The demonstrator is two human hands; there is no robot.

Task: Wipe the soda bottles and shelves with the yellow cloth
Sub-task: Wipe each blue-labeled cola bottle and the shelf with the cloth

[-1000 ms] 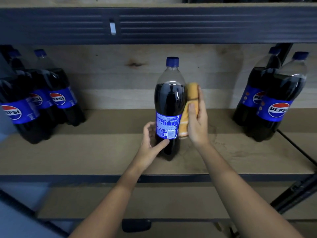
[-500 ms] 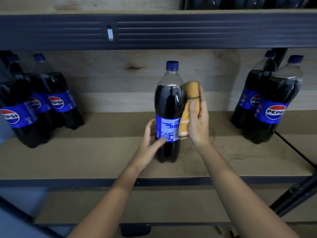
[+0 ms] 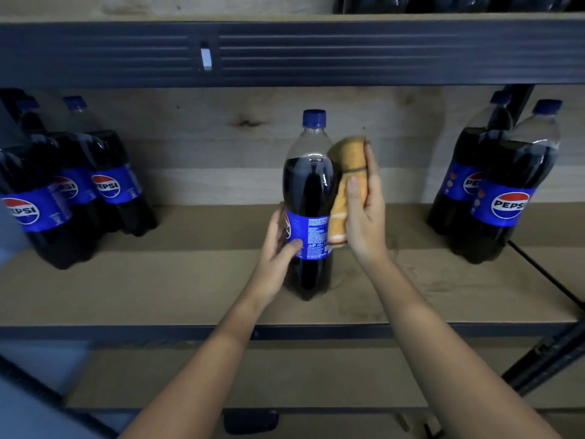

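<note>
A dark soda bottle [image 3: 308, 185] with a blue cap and blue label stands upright in the middle of the wooden shelf [image 3: 158, 280]. My left hand [image 3: 277, 255] grips its lower body at the label, thumb across the front. My right hand [image 3: 364, 213] holds the folded yellow cloth [image 3: 348, 179] and presses it against the bottle's right side, from the shoulder down to the label.
Several Pepsi bottles [image 3: 63, 191] stand grouped at the shelf's left end, and two more bottles [image 3: 503, 191] at the right end. A dark metal beam [image 3: 316, 52] of the upper shelf runs overhead. A lower shelf [image 3: 285, 375] lies below.
The bottle has turned a little under my left hand, its label now showing more of the logo edge. My right hand with the cloth stays against the bottle's right side.
</note>
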